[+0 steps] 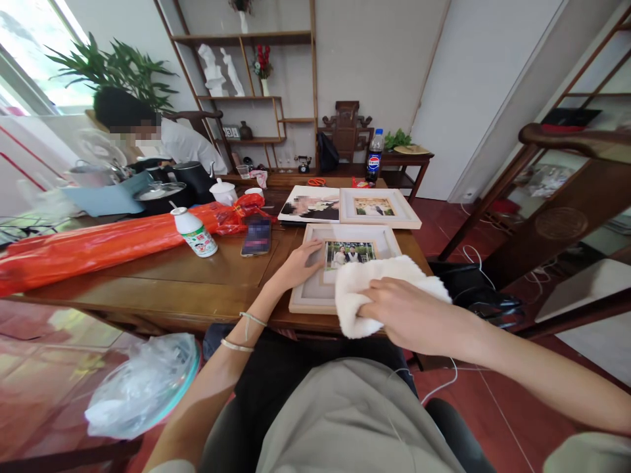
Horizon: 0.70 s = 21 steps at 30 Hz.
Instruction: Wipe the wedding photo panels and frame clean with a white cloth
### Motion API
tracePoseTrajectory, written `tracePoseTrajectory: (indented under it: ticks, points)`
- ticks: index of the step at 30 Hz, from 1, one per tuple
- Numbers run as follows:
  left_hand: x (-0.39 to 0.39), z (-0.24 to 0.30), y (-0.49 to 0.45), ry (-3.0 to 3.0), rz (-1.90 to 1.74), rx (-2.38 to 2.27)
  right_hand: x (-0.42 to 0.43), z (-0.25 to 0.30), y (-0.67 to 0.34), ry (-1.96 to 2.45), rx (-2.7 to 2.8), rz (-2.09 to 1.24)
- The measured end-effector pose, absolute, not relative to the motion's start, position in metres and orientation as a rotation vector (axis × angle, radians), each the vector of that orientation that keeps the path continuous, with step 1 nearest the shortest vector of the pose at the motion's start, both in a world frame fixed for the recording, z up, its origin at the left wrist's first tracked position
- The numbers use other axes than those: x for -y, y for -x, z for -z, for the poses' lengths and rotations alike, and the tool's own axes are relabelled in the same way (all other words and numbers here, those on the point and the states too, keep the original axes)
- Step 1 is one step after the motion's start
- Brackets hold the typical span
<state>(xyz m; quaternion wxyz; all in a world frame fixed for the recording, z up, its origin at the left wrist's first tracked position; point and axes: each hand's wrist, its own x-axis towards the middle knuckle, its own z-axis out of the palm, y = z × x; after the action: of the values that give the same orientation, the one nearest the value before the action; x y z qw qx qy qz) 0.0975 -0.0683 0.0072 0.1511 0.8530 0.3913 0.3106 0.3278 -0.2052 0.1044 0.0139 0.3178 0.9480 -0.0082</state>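
In front of me a picture frame with a pale wooden border lies flat at the table's near edge, a photo of people in its middle. My left hand rests on the frame's left side, fingers stretched out and holding nothing. A fluffy white cloth is bunched in my right hand. It lies over the frame's lower right corner and hides part of the photo. Just behind stand a second framed photo and a large print, both lying flat side by side.
Left on the wooden table are a phone, a white bottle and a long red plastic-wrapped bundle. A cola bottle and orange scissors are at the back. Another person sits at far left. A chair stands right.
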Motion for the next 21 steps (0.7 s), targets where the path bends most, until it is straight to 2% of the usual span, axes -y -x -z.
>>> tracePoseTrajectory:
  ticks: [6, 12, 17, 21]
  points:
    - [0.071, -0.01, -0.097, -2.467, -0.86, -1.111, 0.197, -0.117, -0.372, -1.399, -2.684, -0.211]
    - [0.072, -0.013, -0.099, -2.459, -0.823, -1.111, 0.129, -0.116, -0.394, -1.558, -2.711, -0.688]
    - [0.072, -0.012, -0.099, -2.455, -0.822, -1.115, 0.082, -0.088, -0.396, -1.519, -2.794, -0.554]
    - [0.071, -0.013, -0.099, -2.466, -0.816, -1.111, 0.086, -0.071, -0.386, -1.482, -2.828, -0.412]
